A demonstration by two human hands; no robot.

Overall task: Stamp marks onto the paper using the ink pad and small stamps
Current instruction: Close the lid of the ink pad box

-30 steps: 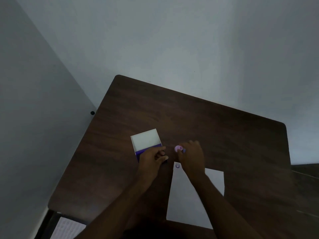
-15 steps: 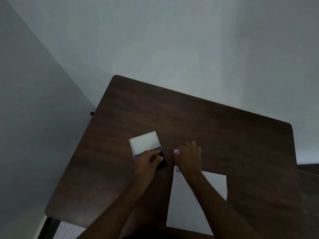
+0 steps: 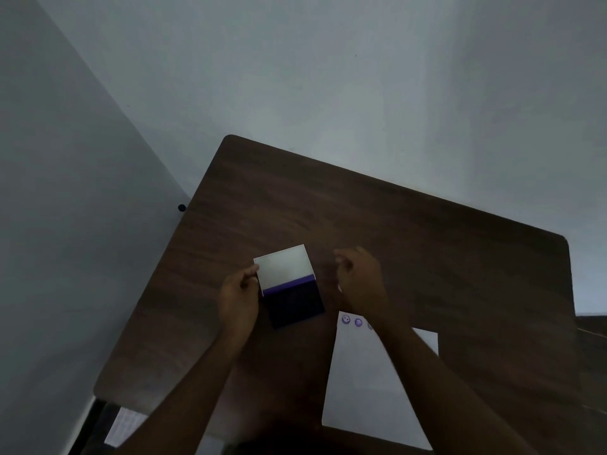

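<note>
The ink pad [image 3: 295, 305] lies open on the dark wooden table [image 3: 427, 244], its white lid [image 3: 284, 266] folded back above the dark purple pad. My left hand [image 3: 239, 293] pinches the lid's left edge. My right hand [image 3: 359, 280] hovers just right of the pad with its fingers curled. The small pink stamp it held a moment ago is hidden inside them. The white paper [image 3: 368, 382] lies below that hand. A few purple stamped marks [image 3: 351, 320] run along its top edge, one partly hidden by my wrist.
Grey walls meet beyond the table's far and left edges. A small black knob [image 3: 181, 207] sits on the left wall. Below the table's near-left corner shows a white patterned sheet [image 3: 126, 423].
My left hand slid off the purple pad to the lid's left edge, uncovering the pad. My right hand lifted from the paper's top edge toward the pad, exposing new marks; the stamp vanished from sight.
</note>
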